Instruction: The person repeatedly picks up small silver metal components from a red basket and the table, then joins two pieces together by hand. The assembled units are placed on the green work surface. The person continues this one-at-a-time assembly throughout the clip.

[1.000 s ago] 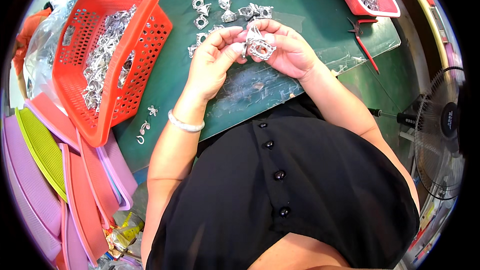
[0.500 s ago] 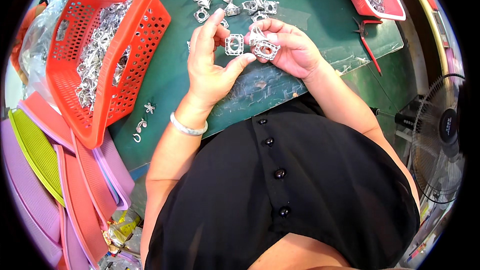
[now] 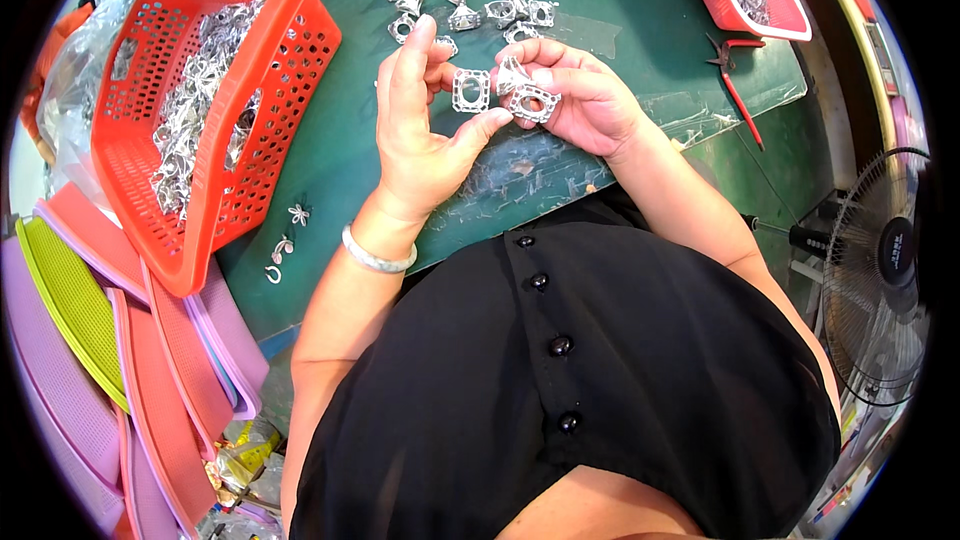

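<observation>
My left hand (image 3: 418, 145), with a pale bangle on its wrist, pinches a silver ring setting (image 3: 471, 91) whose square openwork top faces me. Its index finger points upward, and the thumb tip reaches across toward my right hand. In my right hand (image 3: 592, 105), closed at the fingertips, are silver ring settings (image 3: 533, 103), bunched so that I cannot separate each one. The two hands' pieces are close together above the near edge of the green table (image 3: 520, 180). More silver ring settings (image 3: 508, 10) lie in loose groups just beyond my hands.
A red perforated basket (image 3: 205, 240) full of silver pieces stands at left, near small loose metal parts (image 3: 284, 248). Red-handled pliers (image 3: 741, 100) and a pink basket (image 3: 785, 28) are at right. Colourful stacked baskets (image 3: 75, 340) fill the lower left; a fan (image 3: 880, 270) stands at far right.
Both hands stay almost in place with the same pieces. The left hand and its ring setting have shifted very slightly to the right.
</observation>
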`<action>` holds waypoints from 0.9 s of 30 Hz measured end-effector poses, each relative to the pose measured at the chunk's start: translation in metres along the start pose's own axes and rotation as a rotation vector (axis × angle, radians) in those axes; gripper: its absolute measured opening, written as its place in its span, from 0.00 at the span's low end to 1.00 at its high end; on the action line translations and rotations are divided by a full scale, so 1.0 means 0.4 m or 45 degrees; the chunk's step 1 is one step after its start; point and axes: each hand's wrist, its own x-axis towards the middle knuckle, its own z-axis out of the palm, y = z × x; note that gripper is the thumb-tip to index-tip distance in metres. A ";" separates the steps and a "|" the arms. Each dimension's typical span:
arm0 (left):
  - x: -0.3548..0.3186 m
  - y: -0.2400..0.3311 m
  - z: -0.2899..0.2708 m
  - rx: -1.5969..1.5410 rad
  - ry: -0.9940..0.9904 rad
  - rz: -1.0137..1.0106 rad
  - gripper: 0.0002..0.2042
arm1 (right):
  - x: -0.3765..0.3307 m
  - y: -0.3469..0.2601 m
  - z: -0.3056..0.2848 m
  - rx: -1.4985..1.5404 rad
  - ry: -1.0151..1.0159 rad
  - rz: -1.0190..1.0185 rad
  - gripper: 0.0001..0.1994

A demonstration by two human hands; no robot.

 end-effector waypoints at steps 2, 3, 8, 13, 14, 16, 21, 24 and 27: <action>0.001 0.002 0.000 0.018 0.004 -0.008 0.44 | -0.001 -0.001 0.002 -0.002 0.016 0.001 0.13; 0.002 0.002 0.000 0.027 0.005 -0.012 0.44 | -0.002 -0.001 0.003 -0.002 0.024 0.002 0.13; 0.007 0.011 -0.002 0.017 -0.049 -0.070 0.38 | -0.001 -0.001 0.000 0.006 0.016 0.013 0.13; -0.002 0.008 -0.008 0.057 -0.152 -0.085 0.37 | -0.001 0.000 0.002 0.006 0.032 0.017 0.13; -0.003 0.007 -0.010 0.064 -0.166 -0.087 0.37 | -0.001 0.000 0.005 0.008 0.038 0.014 0.13; -0.004 0.005 -0.010 0.074 -0.179 -0.086 0.37 | 0.000 0.001 0.006 0.012 0.043 0.009 0.12; -0.003 0.000 0.004 0.073 -0.043 -0.055 0.36 | 0.000 0.003 0.004 0.013 0.034 0.015 0.12; -0.002 0.010 0.006 0.045 -0.035 -0.083 0.37 | 0.000 0.002 0.006 0.014 0.036 0.015 0.12; -0.001 0.016 -0.003 0.036 -0.137 -0.100 0.39 | 0.000 0.001 0.004 0.010 0.044 0.018 0.12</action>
